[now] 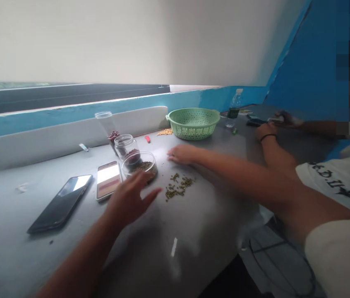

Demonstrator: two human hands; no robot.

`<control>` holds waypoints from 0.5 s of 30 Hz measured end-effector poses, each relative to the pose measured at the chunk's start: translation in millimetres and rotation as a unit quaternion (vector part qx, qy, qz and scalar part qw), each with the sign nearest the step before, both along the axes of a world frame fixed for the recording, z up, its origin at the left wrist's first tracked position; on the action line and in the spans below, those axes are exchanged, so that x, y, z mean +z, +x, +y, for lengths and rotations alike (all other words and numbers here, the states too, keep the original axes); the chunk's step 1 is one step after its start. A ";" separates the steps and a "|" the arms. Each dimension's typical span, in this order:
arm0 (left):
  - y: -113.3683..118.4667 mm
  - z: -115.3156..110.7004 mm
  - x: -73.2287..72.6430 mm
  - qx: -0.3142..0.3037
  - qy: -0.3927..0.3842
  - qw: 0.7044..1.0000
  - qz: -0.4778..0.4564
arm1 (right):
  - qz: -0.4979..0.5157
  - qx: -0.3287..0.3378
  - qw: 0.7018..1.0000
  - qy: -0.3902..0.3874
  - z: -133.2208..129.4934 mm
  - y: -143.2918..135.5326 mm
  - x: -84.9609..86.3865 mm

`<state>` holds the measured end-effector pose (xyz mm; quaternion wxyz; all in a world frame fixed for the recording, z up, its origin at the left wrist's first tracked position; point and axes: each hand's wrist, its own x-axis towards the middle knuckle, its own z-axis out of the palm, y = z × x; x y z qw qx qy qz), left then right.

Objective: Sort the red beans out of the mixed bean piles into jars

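My left hand (133,196) is at the near side of a round clear jar (153,167) holding small greenish beans. Its thumb stands apart from the fingers, and the fingertips overlap the jar's rim; whether they touch it I cannot tell. Just beyond the jar, my right hand (183,154) rests low over the table, fingers bent together. Anything between those fingertips is too small to make out. Loose green beans (178,188) lie scattered between my hands. Behind the bean jar stand a clear jar (125,142) with dark red beans and a tall clear container (104,120) with dark red beans.
Two phones, a black one (61,203) and a light-framed one (108,180), lie on the left. A green basket (193,124) stands at the back, beside yellowish kernels (165,132) and a red piece (147,139). At right, a co-worker's hands (268,131) are near a bottle (234,107).
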<state>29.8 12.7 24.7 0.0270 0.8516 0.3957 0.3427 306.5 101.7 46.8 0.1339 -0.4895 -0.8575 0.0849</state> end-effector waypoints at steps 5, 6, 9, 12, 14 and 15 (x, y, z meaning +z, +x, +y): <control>19.6 -13.3 -10.5 -0.179 -0.082 0.977 0.077 | -0.056 0.044 0.997 -0.028 -38.8 27.9 -27.0; 22.2 -14.2 -13.4 -0.187 -0.091 0.974 0.084 | -0.063 0.052 0.996 -0.029 -49.4 33.4 -30.4; 27.6 -15.2 -23.6 -0.184 -0.117 0.970 0.110 | -0.057 0.094 0.994 -0.014 -84.4 50.3 -38.4; 31.9 -15.9 -33.7 -0.169 -0.141 0.965 0.141 | -0.026 0.129 0.991 0.008 -113.3 64.8 -42.3; 33.9 -16.2 -37.1 -0.160 -0.153 0.962 0.162 | -0.030 0.095 0.995 0.032 -121.6 71.8 -42.5; 34.4 -16.2 -37.3 -0.155 -0.156 0.960 0.171 | -0.043 0.067 0.996 0.043 -121.7 74.2 -42.3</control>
